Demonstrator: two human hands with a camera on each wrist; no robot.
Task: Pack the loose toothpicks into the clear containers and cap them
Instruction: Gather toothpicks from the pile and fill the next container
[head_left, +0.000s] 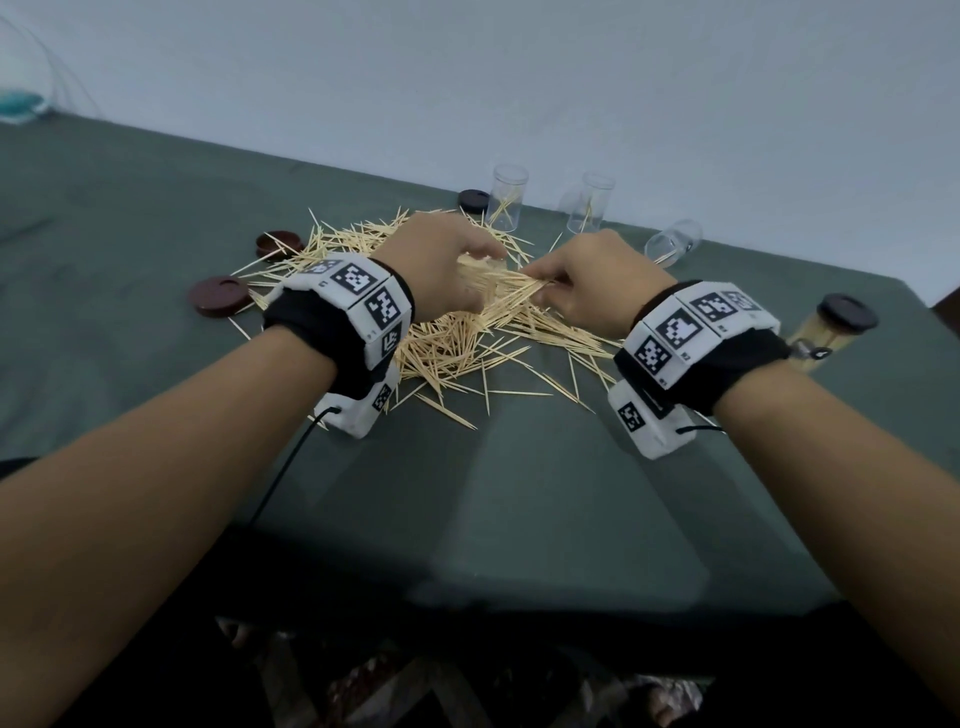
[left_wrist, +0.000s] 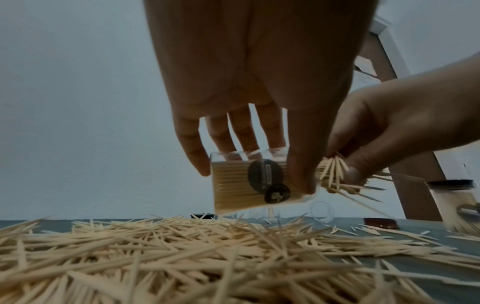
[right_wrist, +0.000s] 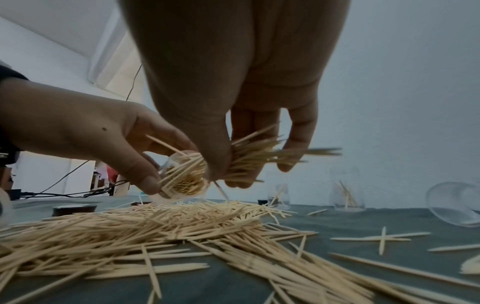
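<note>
Loose toothpicks (head_left: 457, 343): heaped on green counter (head_left: 519, 493). Left hand (head_left: 441, 265): fingers (left_wrist: 193, 152) wrapped round clear container (left_wrist: 249, 183), nearly full, held sideways above heap. Right hand (head_left: 592, 280): fingers (right_wrist: 296, 144) pinching toothpick bundle (right_wrist: 257, 156) at container's mouth. Capped container (head_left: 826, 332): far right.

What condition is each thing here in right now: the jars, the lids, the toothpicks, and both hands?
Left hand: grips held container.
Held container: on its side, nearly full, uncapped.
Right hand: pinches toothpick bundle.
Toothpick bundle: at container mouth.
Loose toothpicks: piled on table.
Two upright containers: open, nearly empty.
Tipped container: lying open.
Capped container: full, lid on.
Loose lids: lying unused.
</note>
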